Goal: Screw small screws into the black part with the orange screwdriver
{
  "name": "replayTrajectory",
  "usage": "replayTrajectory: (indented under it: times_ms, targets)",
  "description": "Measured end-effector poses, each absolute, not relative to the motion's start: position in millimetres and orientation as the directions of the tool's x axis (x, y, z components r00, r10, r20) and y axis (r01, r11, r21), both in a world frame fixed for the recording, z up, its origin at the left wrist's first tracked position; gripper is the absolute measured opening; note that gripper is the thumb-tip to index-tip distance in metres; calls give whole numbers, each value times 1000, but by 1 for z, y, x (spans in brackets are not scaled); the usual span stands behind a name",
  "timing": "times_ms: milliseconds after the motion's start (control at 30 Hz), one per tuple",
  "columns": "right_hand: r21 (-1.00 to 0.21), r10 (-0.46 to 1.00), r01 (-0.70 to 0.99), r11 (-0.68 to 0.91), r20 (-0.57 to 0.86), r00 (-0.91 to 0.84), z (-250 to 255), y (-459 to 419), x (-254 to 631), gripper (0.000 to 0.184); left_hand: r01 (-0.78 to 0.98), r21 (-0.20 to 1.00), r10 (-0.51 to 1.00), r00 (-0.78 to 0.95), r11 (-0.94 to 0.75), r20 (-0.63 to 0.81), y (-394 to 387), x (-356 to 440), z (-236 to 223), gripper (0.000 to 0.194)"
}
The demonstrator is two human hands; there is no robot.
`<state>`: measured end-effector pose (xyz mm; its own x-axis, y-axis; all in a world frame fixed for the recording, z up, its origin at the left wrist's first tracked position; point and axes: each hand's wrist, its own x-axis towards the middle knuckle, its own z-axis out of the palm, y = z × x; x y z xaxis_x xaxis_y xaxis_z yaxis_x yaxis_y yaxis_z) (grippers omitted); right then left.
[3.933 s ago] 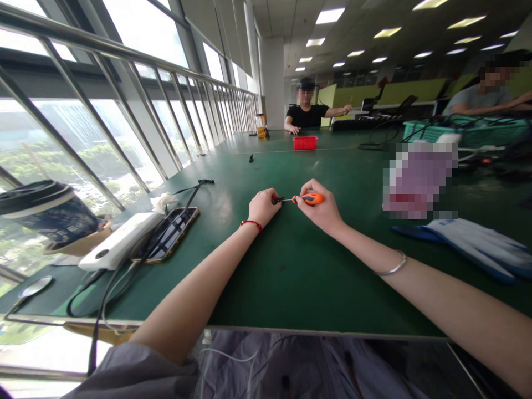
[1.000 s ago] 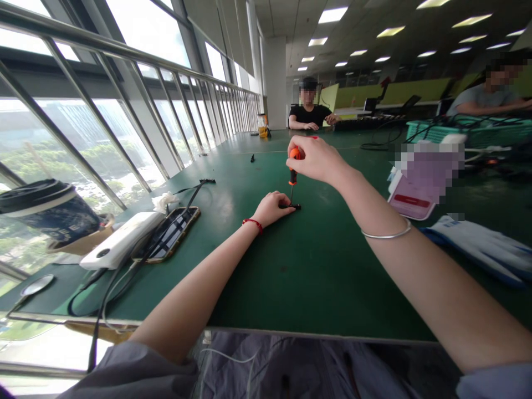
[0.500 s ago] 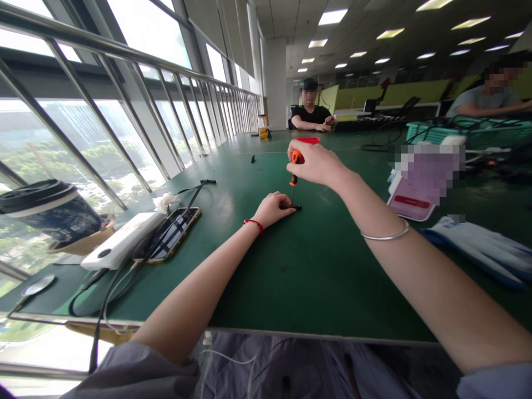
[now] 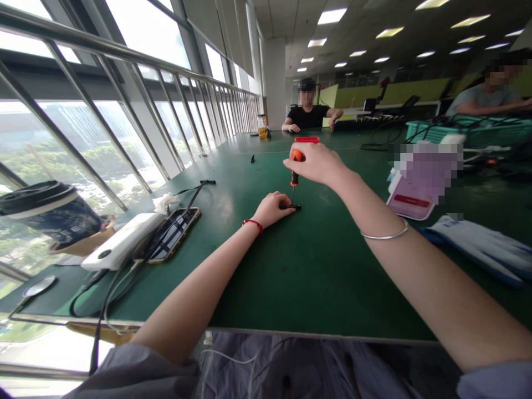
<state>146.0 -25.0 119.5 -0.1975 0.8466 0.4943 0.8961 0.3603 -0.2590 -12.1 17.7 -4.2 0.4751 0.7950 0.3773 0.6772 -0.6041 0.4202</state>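
My right hand (image 4: 316,162) is closed round the orange and black handle of a screwdriver (image 4: 295,176), which stands nearly upright. Its thin shaft points down to a small black part (image 4: 296,207) on the green table (image 4: 324,277). My left hand (image 4: 272,209) pinches this part at its left end and rests on the tabletop. The fingers cover much of the part, so its exact kind cannot be made out. Whether the screwdriver tip sits in a screw is too small to see.
At the left lie a phone (image 4: 174,235), a white power bank (image 4: 124,239), cables and a paper cup (image 4: 50,213). Gloves (image 4: 477,246), a pink phone (image 4: 411,197) and a green basket (image 4: 457,136) are on the right. A red tray (image 4: 306,139) and a person (image 4: 308,115) are beyond my hands.
My right hand has shifted very slightly, its fingers turning a little on the screwdriver handle. My left hand stays put. The person across the table has spread their arms apart.
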Motion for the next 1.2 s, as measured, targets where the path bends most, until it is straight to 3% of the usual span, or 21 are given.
replayTrajectory:
  times_ms: [100,233,467,600,800,933,1200]
  targets:
    - [-249,832,894,372,517,-202,120,-26,145,32,675,414,790,480,-611,382,18,-12,-5,17]
    - [-249,814,888,387,544,-202,119,-27,146,20,676,405,785,482,-616,389,19,-13,-6,17]
    - [-261,829,895,362,528,-182,118,-25,148,31,678,401,785,486,-616,384,18,-13,-5,17]
    - [-258,823,897,359,542,-173,118,-24,147,22,686,402,792,481,-607,376,16,-13,-4,16]
    - [-278,851,901,333,500,-160,118,-25,147,34,676,401,783,489,-618,384,18,-14,-5,17]
    - [-269,839,905,329,524,-149,119,-26,147,21,675,403,784,490,-618,381,18,-14,-4,17]
    - [-241,837,912,332,520,-168,116,-24,146,22,677,405,786,489,-615,377,17,-13,-3,16]
